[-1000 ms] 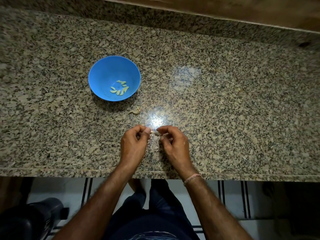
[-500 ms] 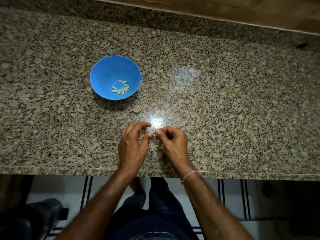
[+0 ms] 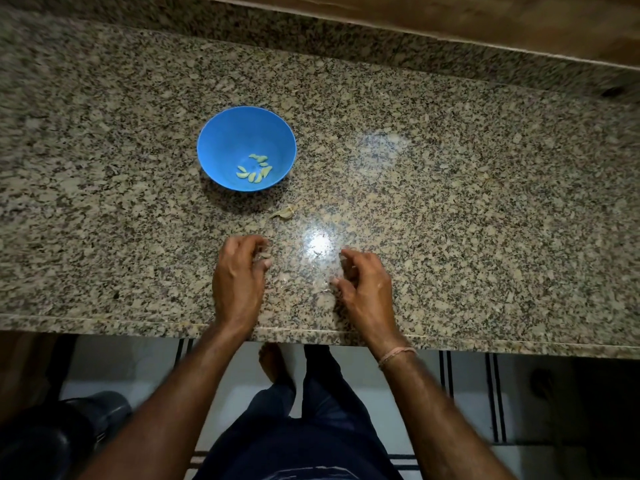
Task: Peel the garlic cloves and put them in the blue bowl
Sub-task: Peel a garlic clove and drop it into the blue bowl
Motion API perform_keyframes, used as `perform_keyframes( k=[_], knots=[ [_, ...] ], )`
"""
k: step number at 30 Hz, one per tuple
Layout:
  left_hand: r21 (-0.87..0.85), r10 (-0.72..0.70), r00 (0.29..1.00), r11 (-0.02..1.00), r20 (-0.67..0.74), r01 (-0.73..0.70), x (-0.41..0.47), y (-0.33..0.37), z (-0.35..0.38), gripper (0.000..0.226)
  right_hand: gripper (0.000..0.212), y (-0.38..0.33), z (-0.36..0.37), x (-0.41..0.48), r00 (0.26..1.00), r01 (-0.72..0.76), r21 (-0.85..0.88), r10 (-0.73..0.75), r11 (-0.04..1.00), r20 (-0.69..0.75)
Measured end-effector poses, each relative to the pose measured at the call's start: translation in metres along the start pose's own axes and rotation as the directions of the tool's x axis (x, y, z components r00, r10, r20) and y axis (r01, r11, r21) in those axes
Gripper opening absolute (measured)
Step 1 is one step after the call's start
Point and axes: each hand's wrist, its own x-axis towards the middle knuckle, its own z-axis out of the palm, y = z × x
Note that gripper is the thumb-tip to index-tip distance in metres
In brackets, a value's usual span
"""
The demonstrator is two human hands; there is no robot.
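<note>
Peeling seemingly done, drop into blue bowl (image 3: pixel 221 140) next.
Near table (image 3: pixel 450 202) front edge, garlic clove (image 3: pixel 265 255) pinched in left hand (image 3: pixel 239 275); right hand (image 3: pixel 367 289) loosely curled, empty; needs short forward reach.

Pale yellow-green peeled garlic cloves (image 3: pixel 254 169) sit in a round blue plastic bowl (image 3: pixel 221 140) on a beige-and-black speckled granite counter (image 3: pixel 450 202).
</note>
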Motion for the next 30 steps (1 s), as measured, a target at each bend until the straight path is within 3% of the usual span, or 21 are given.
perform_keyframes(
  k=[3,7,15,21,27,30],
  knots=[
    [-0.020,0.025,0.999,1.000,0.031,-0.024,-0.018,0.007,0.004,0.030,0.057,0.008,0.002,-0.011,1.000,0.013,-0.124,-0.013,0.992,0.000],
    [-0.026,0.038,0.993,0.999,0.110,-0.035,-0.028,0.012,0.015,0.026,0.046,-0.002,0.022,-0.010,0.996,0.072,-0.165,-0.079,0.984,-0.040],
    [0.032,0.066,0.989,0.997,0.132,-0.071,-0.005,0.030,0.028,0.033,0.036,-0.025,0.026,0.022,0.995,-0.004,0.083,0.013,0.997,-0.103],
    [0.087,0.065,0.988,0.993,0.138,-0.077,0.000,0.037,0.041,0.051,0.033,0.003,0.000,-0.005,0.984,-0.060,0.094,0.075,0.994,-0.164],
    [0.115,0.029,0.996,0.993,0.080,-0.039,0.009,0.054,0.048,0.013,0.033,0.011,-0.002,-0.006,0.994,-0.031,0.107,0.042,0.994,-0.104],
    [0.181,0.034,0.996,0.982,0.080,-0.048,0.008,0.058,0.053,0.009,0.034,0.010,-0.006,0.004,0.999,-0.002,0.131,0.008,0.991,-0.045]
  ],
)
